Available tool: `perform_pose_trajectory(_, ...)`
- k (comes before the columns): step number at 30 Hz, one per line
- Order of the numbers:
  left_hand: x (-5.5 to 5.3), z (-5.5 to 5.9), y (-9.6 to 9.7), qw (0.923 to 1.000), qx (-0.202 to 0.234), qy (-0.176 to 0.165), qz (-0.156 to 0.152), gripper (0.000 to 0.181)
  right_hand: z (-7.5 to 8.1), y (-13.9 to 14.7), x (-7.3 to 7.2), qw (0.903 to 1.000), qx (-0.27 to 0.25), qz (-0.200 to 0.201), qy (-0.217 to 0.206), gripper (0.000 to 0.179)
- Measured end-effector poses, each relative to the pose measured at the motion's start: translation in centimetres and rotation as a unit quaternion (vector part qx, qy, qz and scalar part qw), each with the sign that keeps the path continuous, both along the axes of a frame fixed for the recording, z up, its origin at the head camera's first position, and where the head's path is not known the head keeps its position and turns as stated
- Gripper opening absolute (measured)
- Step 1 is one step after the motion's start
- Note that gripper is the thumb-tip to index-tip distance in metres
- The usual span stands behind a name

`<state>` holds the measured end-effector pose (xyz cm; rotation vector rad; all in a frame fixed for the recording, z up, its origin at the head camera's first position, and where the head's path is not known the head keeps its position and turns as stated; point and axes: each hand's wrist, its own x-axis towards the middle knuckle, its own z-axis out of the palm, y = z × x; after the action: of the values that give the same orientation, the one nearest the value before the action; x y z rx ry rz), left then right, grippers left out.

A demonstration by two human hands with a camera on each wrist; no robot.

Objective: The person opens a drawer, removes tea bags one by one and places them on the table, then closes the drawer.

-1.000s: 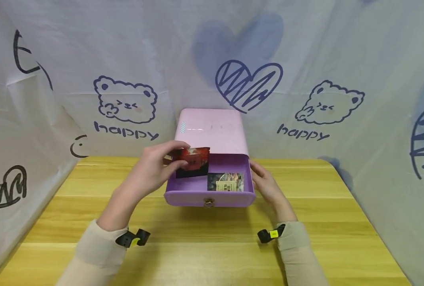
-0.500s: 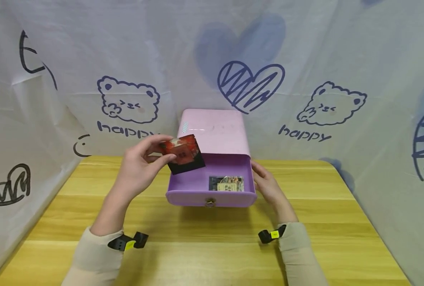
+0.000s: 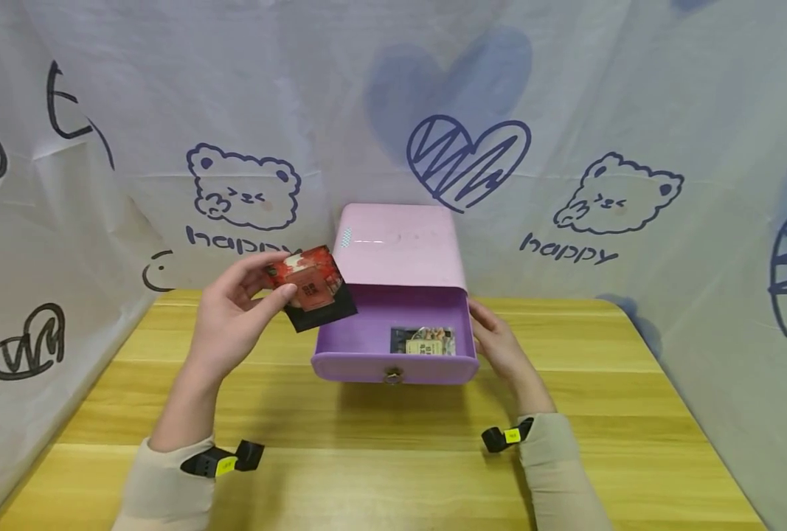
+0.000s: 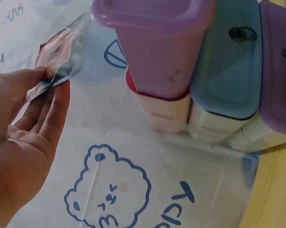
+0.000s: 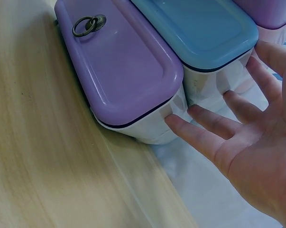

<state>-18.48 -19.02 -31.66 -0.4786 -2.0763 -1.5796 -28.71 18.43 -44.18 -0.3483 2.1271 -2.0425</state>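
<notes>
My left hand (image 3: 227, 317) pinches a square red and black packet (image 3: 316, 293) between thumb and fingers, in the air at the left of the open drawer. The left wrist view shows the packet (image 4: 57, 56) as shiny, with a clear edge. The purple drawer (image 3: 349, 369) is pulled out of the pink cabinet (image 3: 396, 247). Inside, at its right side, lies another packet (image 3: 426, 341), dark with a pale label. My right hand (image 3: 502, 350) is at the cabinet's right side. In the right wrist view its straight fingers (image 5: 195, 135) touch the white side of the cabinet.
Under the open drawer are a closed blue drawer (image 4: 226, 66) and a closed purple drawer (image 5: 119, 61) with a ring pull (image 5: 89, 25). The cabinet stands on a wooden table (image 3: 366, 457) against a white printed cloth (image 3: 340, 88).
My left hand has lifted the red and black packet out over the drawer and carried it left, tilting it. My right hand has stayed at the cabinet's side.
</notes>
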Motion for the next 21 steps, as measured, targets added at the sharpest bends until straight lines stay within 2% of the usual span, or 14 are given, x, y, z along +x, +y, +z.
perform_pose_trajectory(7, 0.7, -0.8, -1.5, 0.9997, 0.014, -0.016, 0.006, 0.040, -0.1, 0.0, -0.1, 1.0000, 0.001, -0.003, 0.004, 0.056)
perform_pose_trajectory(16, 1.1, -2.9, -4.4, 0.9971, -0.033, -0.050, 0.047, 0.039, -0.1, -0.1, -0.1, 1.0000, -0.003, 0.002, 0.007, 0.056)
perform_pose_trajectory(21, 0.5, -4.3, -6.3, 0.9921, -0.065, -0.084, 0.068, 0.040, -0.2, -0.1, -0.1, 1.0000, -0.001, 0.001, 0.004, 0.056)
